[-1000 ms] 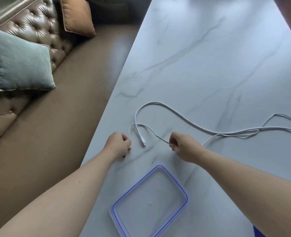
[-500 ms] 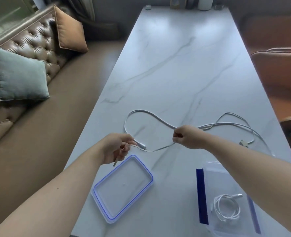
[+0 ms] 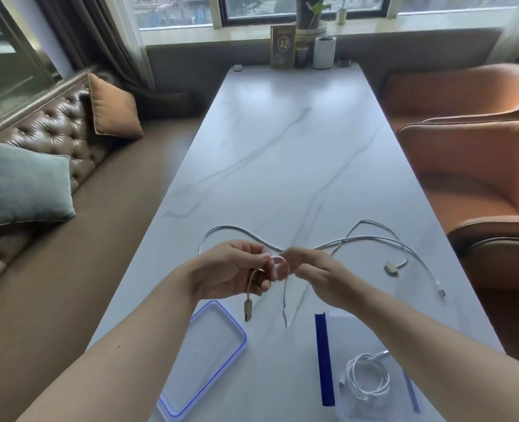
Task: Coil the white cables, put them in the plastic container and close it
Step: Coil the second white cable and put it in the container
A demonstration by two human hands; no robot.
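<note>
Both hands have met above the table (image 3: 282, 147), left hand (image 3: 236, 269) and right hand (image 3: 316, 275) fingers pinching a first small loop of cable (image 3: 230, 227), rest trailing on the table: coiling underway, next needs slack drawn in, container (image 3: 324, 360) later.

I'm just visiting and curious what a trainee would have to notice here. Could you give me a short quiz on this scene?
1. True or false: the lid is clipped onto the plastic container.
2. How many coiled cables lie inside the container? A none, B one, C three.
3. What do the left hand and right hand hold between them?
Key: 1 false, the lid lies apart on the table. 2 B, just one. 3 A white cable bent into a small loop.
</note>
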